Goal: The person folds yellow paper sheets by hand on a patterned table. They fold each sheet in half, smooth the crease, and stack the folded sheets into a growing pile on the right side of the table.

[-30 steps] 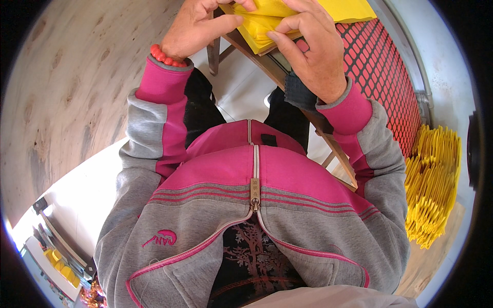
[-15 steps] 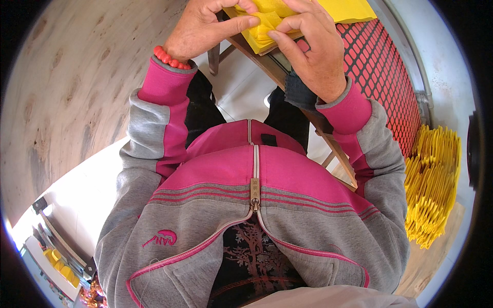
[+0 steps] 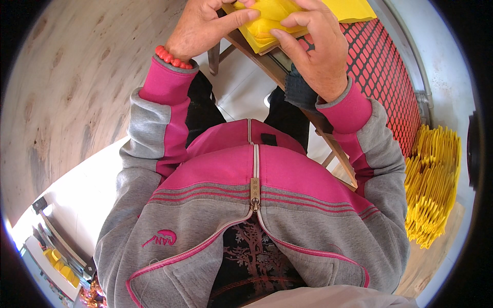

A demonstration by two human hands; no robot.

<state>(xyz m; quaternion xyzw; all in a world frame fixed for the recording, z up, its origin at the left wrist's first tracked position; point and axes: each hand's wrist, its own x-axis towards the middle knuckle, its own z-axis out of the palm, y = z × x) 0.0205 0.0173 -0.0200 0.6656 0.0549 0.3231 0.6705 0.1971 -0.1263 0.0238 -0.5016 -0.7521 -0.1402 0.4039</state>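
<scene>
At the top edge, thin yellow sheet material [image 3: 264,23], folded and puffed up, lies between my hands; I cannot tell whether it is paper or cloth. My left hand [image 3: 197,31], with a red bead bracelet [image 3: 172,57] at the wrist, grips its left side, the thumb lying over it. The thumb and fingertips of my right hand [image 3: 323,54] press together at its right edge. Beneath it is a flat yellow stack [image 3: 256,42] at the edge of a wooden stand. The fingertips of both hands are partly cut off by the frame.
More yellow sheet [image 3: 352,10] lies on a red panel with a black mesh pattern [image 3: 382,72]. A dark cloth [image 3: 299,91] hangs at the stand's edge. A tall pile of folded yellow pieces [image 3: 432,187] stands by the wall at right. A wooden board surface [image 3: 77,87] fills the left.
The crumpled fold between my thumbs has opened out into a smoother, puffed shape. My left thumb has shifted slightly up and left; my right fingers have moved a little along the edge.
</scene>
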